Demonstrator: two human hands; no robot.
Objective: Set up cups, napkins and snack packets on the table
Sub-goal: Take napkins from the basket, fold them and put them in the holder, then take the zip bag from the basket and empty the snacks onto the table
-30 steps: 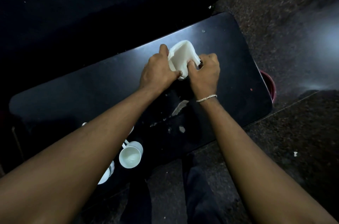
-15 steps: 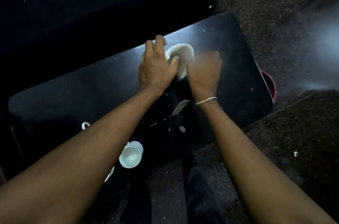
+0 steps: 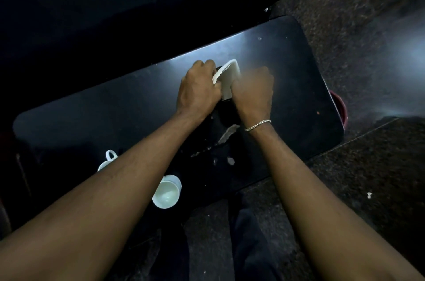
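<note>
Step in hand: both hands are working 1 white napkin (image 3: 228, 78) at the middle of the dark table (image 3: 299, 87), apparently folding it or tucking it into something below.

Left hand (image 3: 197, 92): fingers are curling closed around the napkin's left edge, knuckles up, gripping it.

Right hand (image 3: 253, 89): it is blurring with motion; it is pressing against the napkin's right and near side, but whether its fingers are pinching the paper cannot be told.

Key relation: the napkin is sitting directly between the 2 hands, touching both. Its long axis is running from the near side up and away, tilting toward the far right, with the folded top edge standing clear above the knuckles. Neither hand is nearer; the left is showing the firmer hold.

Below the napkin: a small dark rounded shape is showing at its lower end, possibly a holder or cup; too dim to tell.

Containers: 1 white cup (image 3: 166, 193) is standing upright near the table's near edge, beside the left forearm, and looking empty. A 2nd cup (image 3: 108, 161), handle up, is peeking out behind that forearm; its inside is hidden.

Other: pale scraps (image 3: 228, 134) are lying on the table under the right wrist. No snack packets are showing.

Progress, as judged: early; cups not yet spread out.
</note>
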